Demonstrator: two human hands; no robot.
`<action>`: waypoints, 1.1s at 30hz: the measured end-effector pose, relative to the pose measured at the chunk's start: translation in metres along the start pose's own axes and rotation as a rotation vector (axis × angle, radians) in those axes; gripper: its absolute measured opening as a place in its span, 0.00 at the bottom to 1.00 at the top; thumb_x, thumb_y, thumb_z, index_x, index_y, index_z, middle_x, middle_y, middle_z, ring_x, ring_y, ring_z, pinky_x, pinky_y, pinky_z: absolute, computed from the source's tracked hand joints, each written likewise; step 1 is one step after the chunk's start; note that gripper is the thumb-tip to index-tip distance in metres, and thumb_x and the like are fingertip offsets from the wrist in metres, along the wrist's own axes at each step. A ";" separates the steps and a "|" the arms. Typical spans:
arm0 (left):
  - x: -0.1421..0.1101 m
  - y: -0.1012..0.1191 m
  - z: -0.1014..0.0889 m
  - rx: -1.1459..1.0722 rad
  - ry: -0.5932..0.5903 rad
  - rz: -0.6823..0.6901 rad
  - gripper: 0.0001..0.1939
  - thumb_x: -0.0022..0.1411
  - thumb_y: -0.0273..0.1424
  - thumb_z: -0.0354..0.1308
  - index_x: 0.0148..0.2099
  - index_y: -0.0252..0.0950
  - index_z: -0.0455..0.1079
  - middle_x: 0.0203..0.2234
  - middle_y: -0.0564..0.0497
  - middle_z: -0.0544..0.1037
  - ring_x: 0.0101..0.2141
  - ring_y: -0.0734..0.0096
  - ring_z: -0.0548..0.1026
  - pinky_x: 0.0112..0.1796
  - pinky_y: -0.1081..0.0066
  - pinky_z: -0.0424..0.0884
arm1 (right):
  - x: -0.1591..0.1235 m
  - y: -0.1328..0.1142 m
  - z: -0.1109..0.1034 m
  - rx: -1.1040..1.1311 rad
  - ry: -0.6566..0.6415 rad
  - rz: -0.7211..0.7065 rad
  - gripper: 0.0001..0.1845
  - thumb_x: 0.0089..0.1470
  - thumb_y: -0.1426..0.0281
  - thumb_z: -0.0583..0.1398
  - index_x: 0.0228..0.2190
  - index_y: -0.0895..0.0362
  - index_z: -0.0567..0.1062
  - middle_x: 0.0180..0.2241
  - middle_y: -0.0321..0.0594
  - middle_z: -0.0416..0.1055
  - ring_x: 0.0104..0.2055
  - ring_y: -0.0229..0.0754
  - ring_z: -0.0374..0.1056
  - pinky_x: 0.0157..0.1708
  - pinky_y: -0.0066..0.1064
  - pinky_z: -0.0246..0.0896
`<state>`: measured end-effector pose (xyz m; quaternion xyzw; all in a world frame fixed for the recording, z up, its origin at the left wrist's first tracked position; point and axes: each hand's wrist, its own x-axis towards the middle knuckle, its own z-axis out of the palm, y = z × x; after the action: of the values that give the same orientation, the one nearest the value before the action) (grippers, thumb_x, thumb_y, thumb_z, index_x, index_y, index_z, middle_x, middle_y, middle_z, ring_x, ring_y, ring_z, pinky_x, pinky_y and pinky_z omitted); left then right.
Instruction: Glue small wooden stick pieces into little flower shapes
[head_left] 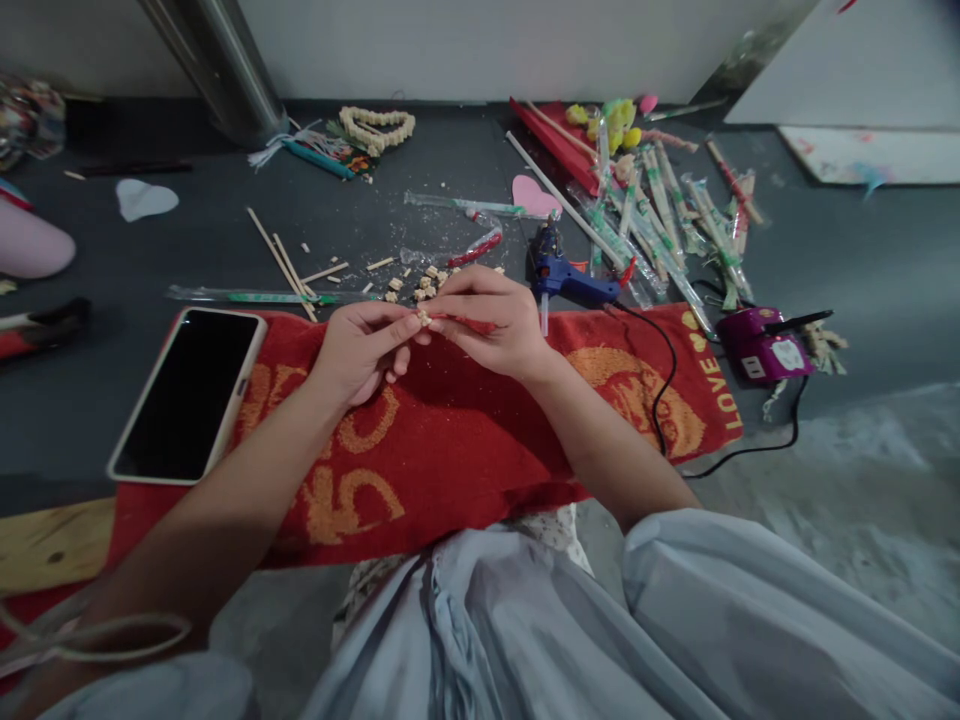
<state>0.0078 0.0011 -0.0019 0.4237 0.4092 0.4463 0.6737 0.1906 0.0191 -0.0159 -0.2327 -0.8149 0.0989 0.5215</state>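
yellow "LOVE" on red towel's right end, orange 5-like character near left, others partly hidden, purple device's label unreadable

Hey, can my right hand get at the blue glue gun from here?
Probably yes: the glue gun lies close beside the right hand, with nothing visible in between, though that hand is busy at a small pale piece.

The held piece is cream, the towel red.

One pinched cream piece, one glue gun, one phone, two flat hearts
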 end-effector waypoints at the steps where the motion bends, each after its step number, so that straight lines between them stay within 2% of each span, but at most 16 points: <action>1: 0.000 0.001 0.000 -0.001 0.003 0.001 0.17 0.41 0.37 0.76 0.28 0.33 0.74 0.19 0.53 0.78 0.11 0.82 0.64 0.10 0.80 0.54 | 0.000 0.000 0.000 -0.007 -0.004 0.005 0.08 0.62 0.68 0.61 0.40 0.56 0.80 0.36 0.36 0.76 0.38 0.32 0.73 0.40 0.26 0.70; 6: 0.000 0.002 0.001 -0.002 0.005 -0.009 0.16 0.43 0.37 0.75 0.29 0.34 0.74 0.20 0.53 0.78 0.11 0.82 0.65 0.10 0.80 0.55 | -0.002 0.003 0.001 -0.044 0.021 0.003 0.08 0.61 0.68 0.61 0.40 0.56 0.80 0.36 0.37 0.76 0.39 0.33 0.73 0.39 0.26 0.70; 10: 0.001 0.000 0.000 -0.040 -0.033 0.002 0.18 0.42 0.37 0.76 0.30 0.33 0.73 0.20 0.53 0.78 0.11 0.81 0.65 0.09 0.80 0.55 | -0.002 0.004 0.002 -0.076 0.039 -0.035 0.07 0.60 0.68 0.63 0.39 0.56 0.80 0.35 0.37 0.76 0.39 0.33 0.73 0.40 0.26 0.71; 13: 0.001 -0.001 0.001 -0.049 -0.019 0.022 0.20 0.40 0.39 0.76 0.29 0.33 0.74 0.19 0.53 0.77 0.10 0.81 0.64 0.08 0.80 0.56 | -0.002 0.004 0.001 -0.100 0.034 -0.026 0.07 0.59 0.67 0.63 0.39 0.56 0.79 0.36 0.37 0.76 0.40 0.34 0.74 0.40 0.26 0.71; 16: 0.001 -0.002 0.001 0.019 0.019 0.059 0.19 0.40 0.38 0.76 0.30 0.33 0.74 0.18 0.53 0.77 0.11 0.81 0.64 0.09 0.79 0.57 | -0.002 0.004 0.000 -0.121 0.033 -0.028 0.07 0.59 0.67 0.63 0.39 0.55 0.79 0.36 0.36 0.75 0.40 0.34 0.74 0.41 0.26 0.71; 21: 0.002 -0.007 -0.005 0.159 0.042 0.131 0.14 0.48 0.37 0.72 0.31 0.33 0.76 0.19 0.52 0.78 0.11 0.82 0.65 0.11 0.80 0.58 | -0.003 0.006 -0.001 -0.155 0.006 -0.047 0.06 0.61 0.67 0.62 0.39 0.53 0.78 0.36 0.35 0.75 0.40 0.34 0.73 0.40 0.28 0.69; 29: 0.002 -0.011 -0.008 0.169 0.033 0.171 0.14 0.48 0.38 0.72 0.30 0.33 0.77 0.20 0.51 0.79 0.11 0.82 0.65 0.11 0.80 0.59 | -0.005 0.008 -0.002 -0.154 -0.039 -0.040 0.07 0.61 0.67 0.61 0.41 0.53 0.78 0.36 0.36 0.73 0.40 0.35 0.70 0.41 0.30 0.67; 33: 0.001 -0.009 -0.007 0.167 0.021 0.169 0.14 0.49 0.40 0.72 0.30 0.34 0.78 0.19 0.51 0.78 0.10 0.82 0.65 0.11 0.79 0.60 | -0.005 0.009 0.000 -0.087 -0.007 -0.081 0.07 0.60 0.71 0.62 0.41 0.54 0.78 0.36 0.36 0.74 0.41 0.35 0.70 0.41 0.30 0.66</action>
<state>0.0034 0.0010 -0.0127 0.5067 0.4145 0.4703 0.5918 0.1948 0.0246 -0.0234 -0.2218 -0.8289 0.0430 0.5117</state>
